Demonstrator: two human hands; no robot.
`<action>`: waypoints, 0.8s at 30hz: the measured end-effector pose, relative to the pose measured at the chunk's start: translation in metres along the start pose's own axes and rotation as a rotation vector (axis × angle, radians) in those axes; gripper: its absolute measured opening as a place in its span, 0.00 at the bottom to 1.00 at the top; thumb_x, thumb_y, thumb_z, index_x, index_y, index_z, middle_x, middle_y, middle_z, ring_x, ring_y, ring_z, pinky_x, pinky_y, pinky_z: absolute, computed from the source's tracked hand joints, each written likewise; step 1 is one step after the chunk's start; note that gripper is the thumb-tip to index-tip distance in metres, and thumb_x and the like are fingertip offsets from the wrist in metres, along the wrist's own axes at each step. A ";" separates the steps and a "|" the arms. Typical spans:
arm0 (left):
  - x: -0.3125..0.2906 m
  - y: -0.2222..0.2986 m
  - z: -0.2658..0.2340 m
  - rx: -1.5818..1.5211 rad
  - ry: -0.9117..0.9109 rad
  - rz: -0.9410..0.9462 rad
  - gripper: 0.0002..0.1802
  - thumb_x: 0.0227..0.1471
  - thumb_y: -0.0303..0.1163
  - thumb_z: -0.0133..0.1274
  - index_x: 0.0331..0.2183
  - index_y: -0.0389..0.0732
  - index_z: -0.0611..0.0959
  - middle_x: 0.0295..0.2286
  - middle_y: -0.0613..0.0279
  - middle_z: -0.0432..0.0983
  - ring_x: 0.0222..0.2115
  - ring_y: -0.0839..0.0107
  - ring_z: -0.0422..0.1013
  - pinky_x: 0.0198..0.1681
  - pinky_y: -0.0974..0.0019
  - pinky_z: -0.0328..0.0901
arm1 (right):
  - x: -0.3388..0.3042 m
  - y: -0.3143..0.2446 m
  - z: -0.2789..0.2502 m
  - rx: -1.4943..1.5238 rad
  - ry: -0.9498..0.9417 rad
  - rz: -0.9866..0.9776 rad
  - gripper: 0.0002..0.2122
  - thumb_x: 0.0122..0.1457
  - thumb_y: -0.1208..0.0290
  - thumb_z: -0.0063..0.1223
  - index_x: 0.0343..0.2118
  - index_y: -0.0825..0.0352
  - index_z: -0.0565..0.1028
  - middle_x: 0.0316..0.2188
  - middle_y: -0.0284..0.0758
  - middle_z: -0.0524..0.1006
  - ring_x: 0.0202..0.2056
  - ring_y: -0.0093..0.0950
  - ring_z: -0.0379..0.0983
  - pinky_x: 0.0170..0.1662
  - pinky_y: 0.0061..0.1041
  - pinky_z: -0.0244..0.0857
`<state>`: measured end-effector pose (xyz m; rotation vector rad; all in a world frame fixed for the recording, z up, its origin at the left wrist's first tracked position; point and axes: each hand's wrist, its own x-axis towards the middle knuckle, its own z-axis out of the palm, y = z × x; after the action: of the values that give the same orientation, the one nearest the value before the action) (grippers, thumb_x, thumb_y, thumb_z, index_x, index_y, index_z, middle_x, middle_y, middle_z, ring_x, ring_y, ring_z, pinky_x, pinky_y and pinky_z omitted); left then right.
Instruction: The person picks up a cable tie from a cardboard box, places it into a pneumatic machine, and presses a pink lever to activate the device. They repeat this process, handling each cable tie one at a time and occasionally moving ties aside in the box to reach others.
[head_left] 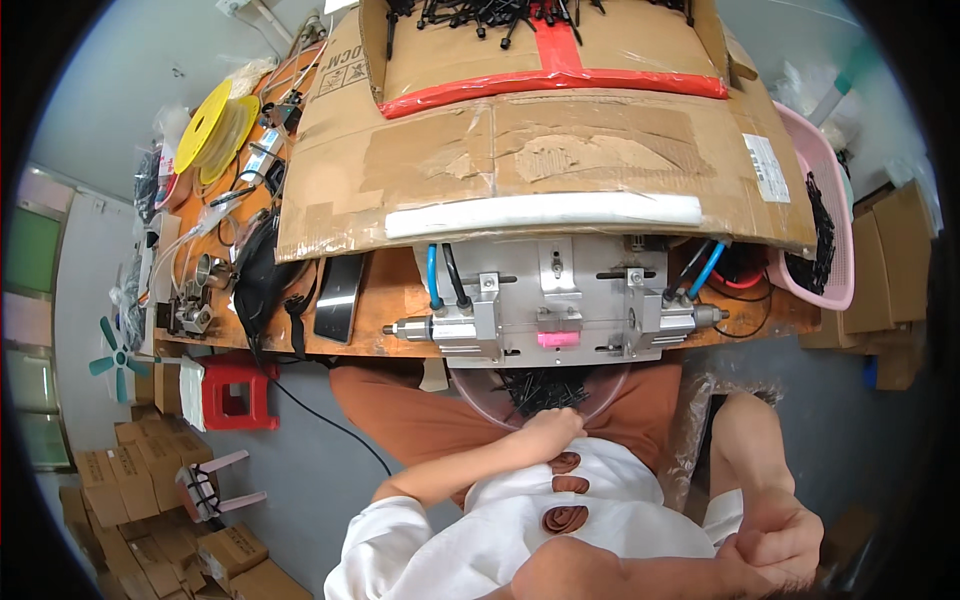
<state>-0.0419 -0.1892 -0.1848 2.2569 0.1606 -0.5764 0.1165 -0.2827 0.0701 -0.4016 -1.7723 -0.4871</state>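
Note:
In my lap sits a clear round bowl holding several thin black parts, too small to name. My left hand is at the bowl's near rim, fingers curled; what they hold, if anything, is hidden. Raised close to my body at the lower right is my right hand, its fingers bent inward and their tips out of sight. Just beyond the bowl, at the table edge, stands a metal fixture with an air cylinder on each side and a pink block at its middle.
A large cardboard box with black parts inside overhangs the fixture. On the wooden table lie a dark phone-like slab, a black bag and a yellow spool. A pink basket stands right, a red stool left.

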 end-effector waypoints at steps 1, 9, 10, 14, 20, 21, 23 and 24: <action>-0.019 0.010 -0.032 -0.093 0.073 0.118 0.16 0.55 0.36 0.49 0.40 0.34 0.79 0.36 0.43 0.77 0.37 0.51 0.75 0.39 0.57 0.71 | -0.001 0.003 0.000 0.069 -0.005 -0.003 0.11 0.40 0.80 0.50 0.05 0.73 0.67 0.06 0.33 0.66 0.07 0.20 0.61 0.11 0.17 0.48; -0.028 -0.021 -0.336 0.069 1.179 0.200 0.09 0.57 0.25 0.47 0.39 0.38 0.79 0.31 0.55 0.76 0.32 0.69 0.74 0.35 0.66 0.68 | -0.043 0.095 -0.011 -0.157 -0.507 0.315 0.08 0.41 0.69 0.60 0.17 0.65 0.71 0.13 0.33 0.64 0.15 0.27 0.61 0.17 0.25 0.49; -0.025 -0.038 -0.372 0.255 1.250 0.142 0.09 0.57 0.26 0.46 0.38 0.39 0.79 0.28 0.55 0.75 0.29 0.66 0.73 0.34 0.66 0.67 | -0.051 0.136 -0.011 -0.313 -0.593 0.325 0.08 0.44 0.69 0.60 0.20 0.65 0.72 0.14 0.34 0.66 0.18 0.29 0.66 0.19 0.28 0.56; 0.035 -0.085 -0.461 0.410 1.288 0.260 0.11 0.57 0.33 0.46 0.41 0.43 0.77 0.36 0.53 0.72 0.34 0.58 0.71 0.39 0.60 0.66 | -0.083 0.289 -0.027 -0.531 -0.342 1.078 0.17 0.60 0.60 0.50 0.29 0.74 0.73 0.16 0.37 0.72 0.19 0.25 0.69 0.23 0.28 0.64; 0.076 -0.094 -0.503 0.552 1.205 -0.121 0.30 0.57 0.55 0.40 0.55 0.50 0.68 0.45 0.43 0.69 0.43 0.52 0.70 0.48 0.57 0.63 | -0.111 0.416 -0.024 -0.392 -0.264 1.550 0.23 0.59 0.51 0.50 0.32 0.74 0.71 0.10 0.29 0.65 0.08 0.16 0.57 0.10 0.17 0.50; 0.080 -0.091 -0.504 0.553 1.204 -0.123 0.30 0.57 0.55 0.40 0.55 0.50 0.68 0.45 0.43 0.69 0.43 0.52 0.70 0.48 0.57 0.63 | -0.110 0.428 -0.017 -0.315 -0.226 1.599 0.23 0.58 0.50 0.52 0.29 0.73 0.70 0.10 0.29 0.66 0.09 0.17 0.57 0.10 0.17 0.50; 0.087 -0.081 -0.503 0.369 1.052 -0.090 0.31 0.57 0.57 0.40 0.56 0.50 0.66 0.47 0.40 0.68 0.46 0.50 0.69 0.51 0.58 0.63 | -0.110 0.438 -0.005 -0.251 -0.203 1.655 0.23 0.54 0.49 0.57 0.22 0.69 0.67 0.10 0.30 0.65 0.09 0.17 0.58 0.10 0.17 0.49; 0.091 -0.078 -0.493 0.538 1.088 -0.144 0.34 0.57 0.58 0.40 0.58 0.49 0.64 0.46 0.38 0.69 0.44 0.51 0.70 0.48 0.59 0.64 | -0.112 0.441 0.000 -0.208 -0.202 1.677 0.22 0.55 0.52 0.57 0.21 0.69 0.67 0.10 0.30 0.64 0.09 0.17 0.57 0.10 0.16 0.47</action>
<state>0.1911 0.2162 0.0126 2.8610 0.7772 0.6872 0.3689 0.0916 0.0125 -1.8470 -1.0031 0.6005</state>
